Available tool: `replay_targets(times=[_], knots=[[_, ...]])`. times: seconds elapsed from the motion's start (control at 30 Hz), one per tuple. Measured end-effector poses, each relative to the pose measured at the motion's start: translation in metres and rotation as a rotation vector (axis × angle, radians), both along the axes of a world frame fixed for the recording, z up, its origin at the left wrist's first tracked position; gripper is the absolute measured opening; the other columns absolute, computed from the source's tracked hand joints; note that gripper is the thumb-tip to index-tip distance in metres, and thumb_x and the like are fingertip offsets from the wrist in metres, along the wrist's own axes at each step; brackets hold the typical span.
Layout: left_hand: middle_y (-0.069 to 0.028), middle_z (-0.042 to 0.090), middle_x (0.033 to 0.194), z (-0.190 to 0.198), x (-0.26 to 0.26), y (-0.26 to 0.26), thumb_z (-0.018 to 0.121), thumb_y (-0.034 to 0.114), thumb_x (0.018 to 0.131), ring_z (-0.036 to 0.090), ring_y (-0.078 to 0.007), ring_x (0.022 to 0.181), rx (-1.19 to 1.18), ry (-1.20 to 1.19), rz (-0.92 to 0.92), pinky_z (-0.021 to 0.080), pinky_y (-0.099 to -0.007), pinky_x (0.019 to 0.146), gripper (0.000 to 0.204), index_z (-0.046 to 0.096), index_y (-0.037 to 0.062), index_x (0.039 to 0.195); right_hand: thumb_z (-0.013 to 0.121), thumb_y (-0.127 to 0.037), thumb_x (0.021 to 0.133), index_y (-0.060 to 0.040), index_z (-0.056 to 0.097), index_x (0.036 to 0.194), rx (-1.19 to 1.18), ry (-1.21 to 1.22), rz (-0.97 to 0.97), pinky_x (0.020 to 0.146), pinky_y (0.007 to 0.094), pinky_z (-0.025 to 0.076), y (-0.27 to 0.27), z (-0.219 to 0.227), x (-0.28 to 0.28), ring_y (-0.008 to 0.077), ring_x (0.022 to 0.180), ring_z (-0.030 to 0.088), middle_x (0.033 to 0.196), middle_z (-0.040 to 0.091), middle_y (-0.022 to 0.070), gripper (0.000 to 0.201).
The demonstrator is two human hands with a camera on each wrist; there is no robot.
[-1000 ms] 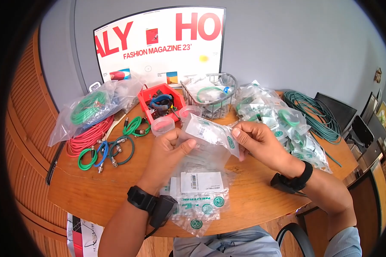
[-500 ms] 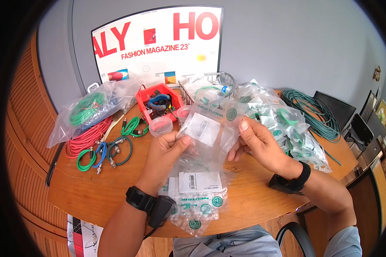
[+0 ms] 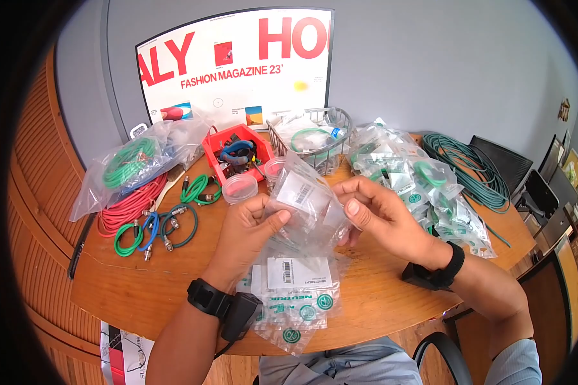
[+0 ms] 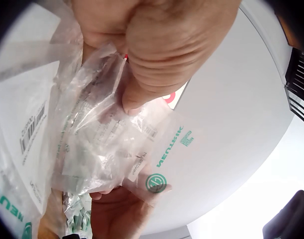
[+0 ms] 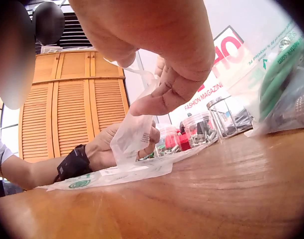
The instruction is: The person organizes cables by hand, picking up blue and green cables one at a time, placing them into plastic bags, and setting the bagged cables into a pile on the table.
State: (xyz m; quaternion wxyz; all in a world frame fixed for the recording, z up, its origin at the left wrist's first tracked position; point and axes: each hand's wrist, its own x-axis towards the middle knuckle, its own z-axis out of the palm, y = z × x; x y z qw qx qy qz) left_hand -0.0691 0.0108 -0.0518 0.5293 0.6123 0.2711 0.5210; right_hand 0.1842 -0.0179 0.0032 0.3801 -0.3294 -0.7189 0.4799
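My left hand (image 3: 247, 234) pinches a clear plastic bag (image 3: 294, 193) with a white barcode label by its left side, thumb on top. On the bag's right side my right hand (image 3: 392, 218) pinches the plastic between thumb and fingers. In the left wrist view the crumpled bag (image 4: 99, 144) shows green print, with the left thumb pressed on it. The right wrist view shows the plastic (image 5: 134, 134) hanging from the right fingertips. Below the hands, flat labelled bags (image 3: 298, 274) lie overlapping on the table (image 3: 173, 295).
Coiled cables (image 3: 128, 237), a red bin (image 3: 215, 144) of tools, round clear containers (image 3: 239, 189) and a wire basket (image 3: 347, 131) stand behind and left. A heap of bagged cables (image 3: 417, 179) and a dark green coil (image 3: 469, 167) lie on the right.
The held bag first stood up unfolded, green print showing, and is now lower and crumpled between the hands. My right hand has shifted slightly left with its edge of the plastic.
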Motion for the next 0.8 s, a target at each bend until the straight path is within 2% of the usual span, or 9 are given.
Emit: replay_targets(times=[0.07,0.1,0.17,0.27,0.37,0.5,0.57,0.67,0.8], knots=[[-0.0051,0.073,0.098,0.0,0.001,0.0,0.067,0.008,0.096,0.066,-0.0082,0.087,0.002,-0.003,0.002,0.052,-0.0239,0.077,0.011,0.069,-0.0001,0.103,0.058,-0.035,0.103,0.002,0.049,0.134,-0.036,-0.028,0.017,0.077,0.0292,0.057,-0.001,0.003,0.001,0.0171,0.097,0.067,0.114,0.064,0.0123,0.049],[-0.0052,0.073,0.097,0.0,0.001,0.001,0.067,0.009,0.096,0.066,-0.0086,0.087,0.006,0.001,0.011,0.053,-0.0241,0.076,0.012,0.069,-0.0002,0.103,0.058,-0.035,0.103,0.002,0.049,0.134,-0.035,-0.028,0.017,0.077,0.0292,0.057,0.0,0.0,0.001,0.0171,0.097,0.067,0.114,0.064,0.0123,0.049],[-0.0053,0.073,0.096,0.0,0.0,0.001,0.068,0.009,0.096,0.067,-0.0089,0.086,0.011,0.004,0.021,0.053,-0.0243,0.076,0.012,0.068,-0.0003,0.104,0.055,-0.035,0.104,0.0024,0.048,0.135,0.201,-0.06,-0.026,0.088,0.0322,0.055,0.004,-0.008,0.001,0.0187,0.112,0.062,0.123,0.062,0.0137,0.048],[-0.0053,0.073,0.095,0.001,-0.001,0.0,0.068,0.008,0.095,0.067,-0.0093,0.085,-0.014,-0.007,0.029,0.053,-0.0241,0.075,0.013,0.068,-0.0004,0.104,0.05,-0.03,0.107,0.0029,0.045,0.137,0.13,0.05,-0.058,0.095,0.0341,0.052,0.006,-0.006,-0.001,0.0188,0.119,0.059,0.129,0.061,0.0152,0.045],[-0.0051,0.073,0.093,0.0,-0.001,0.0,0.068,0.009,0.095,0.066,-0.0093,0.083,-0.02,0.012,0.039,0.053,-0.0245,0.075,0.012,0.068,-0.0002,0.103,0.042,-0.017,0.109,0.0033,0.04,0.14,0.096,0.125,-0.044,0.096,0.0339,0.053,0.005,-0.002,0.0,0.0197,0.122,0.058,0.137,0.057,0.0162,0.037],[-0.0043,0.071,0.089,0.001,-0.001,-0.001,0.068,0.014,0.097,0.065,-0.0094,0.08,-0.015,0.008,0.034,0.052,-0.0256,0.074,0.014,0.069,-0.0001,0.1,0.036,-0.006,0.107,0.0035,0.036,0.142,0.019,0.18,-0.037,0.096,0.034,0.054,0.003,0.0,-0.001,0.0227,0.123,0.059,0.139,0.053,0.0165,0.036],[-0.0039,0.071,0.088,0.001,0.0,-0.001,0.067,0.015,0.097,0.065,-0.0092,0.079,-0.019,-0.004,0.03,0.052,-0.0258,0.074,0.016,0.069,-0.0002,0.098,0.033,0.006,0.101,0.0033,0.035,0.143,0.058,0.118,-0.015,0.096,0.0344,0.054,0.006,-0.004,0.0,0.0252,0.124,0.06,0.138,0.052,0.0163,0.042],[-0.0031,0.07,0.085,0.0,0.0,-0.001,0.066,0.018,0.098,0.063,-0.0088,0.077,-0.023,-0.031,0.042,0.051,-0.0256,0.073,0.019,0.069,-0.0005,0.097,0.034,0.012,0.096,0.003,0.035,0.143,0.176,0.1,-0.001,0.096,0.0343,0.055,0.006,-0.01,-0.002,0.0259,0.123,0.062,0.134,0.053,0.0162,0.048],[-0.0027,0.069,0.083,-0.002,-0.002,0.001,0.066,0.023,0.099,0.063,-0.0083,0.076,-0.007,-0.005,0.027,0.051,-0.0247,0.071,0.023,0.069,-0.0002,0.095,0.036,0.015,0.092,0.003,0.034,0.144,0.182,0.06,0.018,0.096,0.0337,0.054,0.005,-0.005,-0.001,0.0254,0.121,0.064,0.134,0.053,0.0167,0.053]])
